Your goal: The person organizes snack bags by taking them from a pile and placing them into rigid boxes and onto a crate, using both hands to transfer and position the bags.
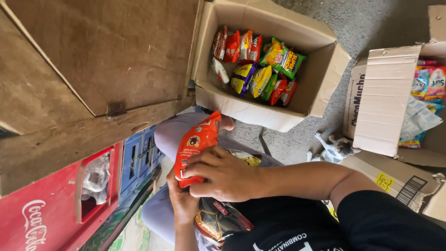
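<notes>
Both my hands hold a red-orange snack packet (pixel 195 142) over my lap. My right hand (pixel 223 174) lies across its lower end with the fingers wrapped over it. My left hand (pixel 183 202) cups the packet from underneath. A dark snack packet (pixel 218 219) rests against my black shirt just below the hands, and a yellow packet (pixel 247 159) peeks out behind my right hand. Beyond my knee (pixel 174 132) stands an open cardboard box (pixel 241 110) filled with several colourful snack packets (pixel 260 69).
A wooden panel (pixel 93 60) fills the upper left. Below it are a red plastic crate (pixel 51 204) and a blue crate (pixel 139 155). At the right stands a second cardboard box (pixel 385 102) with bright sachets (pixel 429 83); a third box (pixel 399 179) lies on the grey floor.
</notes>
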